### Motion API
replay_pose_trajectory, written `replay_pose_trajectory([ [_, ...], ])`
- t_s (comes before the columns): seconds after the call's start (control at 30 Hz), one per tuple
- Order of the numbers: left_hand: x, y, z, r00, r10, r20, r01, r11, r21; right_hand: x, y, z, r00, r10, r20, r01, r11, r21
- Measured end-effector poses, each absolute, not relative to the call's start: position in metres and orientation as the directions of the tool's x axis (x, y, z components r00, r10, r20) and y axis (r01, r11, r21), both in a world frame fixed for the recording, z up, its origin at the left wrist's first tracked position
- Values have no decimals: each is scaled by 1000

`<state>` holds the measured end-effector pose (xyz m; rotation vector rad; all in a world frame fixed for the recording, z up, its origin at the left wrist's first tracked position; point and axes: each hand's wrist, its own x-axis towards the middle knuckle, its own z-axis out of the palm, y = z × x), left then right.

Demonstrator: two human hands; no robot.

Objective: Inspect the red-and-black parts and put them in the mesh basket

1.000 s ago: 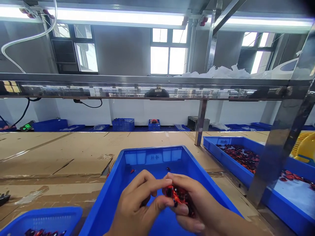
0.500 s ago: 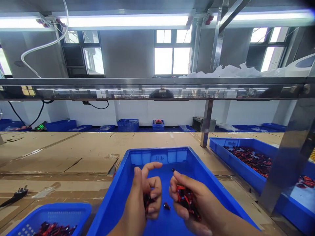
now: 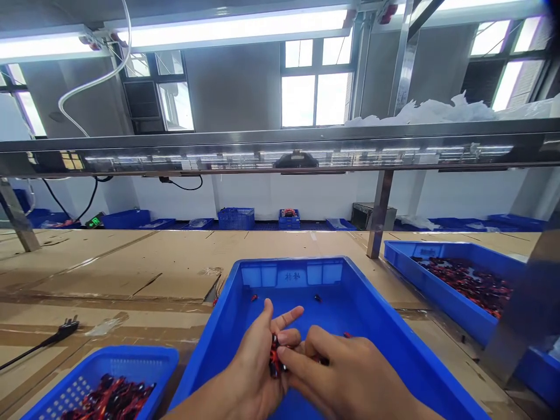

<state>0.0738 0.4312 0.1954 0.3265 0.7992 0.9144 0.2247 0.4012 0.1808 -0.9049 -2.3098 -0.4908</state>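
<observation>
Over the large blue tray (image 3: pixel 376 303) my two hands are together. Small red-and-black parts (image 3: pixel 275 361), too small to name more exactly, lie in the palm of my left hand (image 3: pixel 256 359); its lower fingers curl around them while thumb and index finger stick out. My right hand (image 3: pixel 345 367) is closed, its thumb and fingertips pinching at the parts in my left palm. More dark red bits show beneath its fingers, mostly hidden. On the tray floor lie a loose dark part (image 3: pixel 318 298) and a small red one (image 3: pixel 254 297).
A blue perforated basket (image 3: pixel 153 352) with similar parts stands at lower left, near a black plug (image 3: pixel 67 328). Another blue tray (image 3: pixel 441 286) full of parts lies at right, behind a metal post (image 3: pixel 531 303). A metal shelf beam (image 3: pixel 210 153) crosses above the cardboard-covered table (image 3: pixel 144 254).
My hands, apart before, have come together, with the right moving left onto the parts in my left palm. The view has shifted, and a red part now shows at the tray's far left.
</observation>
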Motion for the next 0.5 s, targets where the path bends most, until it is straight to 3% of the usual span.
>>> replay_pose_trajectory([
  [0.07,74,431,196,362,788,-498,-556,611,563,222,400,182,-630,420,653,697,676,237],
  [0.13,74,431,197,369,779,-507,-543,623,563,221,400,184,-658,401,637,672,695,257],
  [0.2,74,431,196,371,772,-516,-527,633,568,223,400,185,-621,454,639,652,751,99],
  [0.33,77,428,195,373,767,-522,-503,640,581,230,403,189,-449,661,601,484,746,-458],
  [0.5,74,429,196,524,701,-483,-338,692,638,234,405,194,-405,707,580,272,699,-662],
])
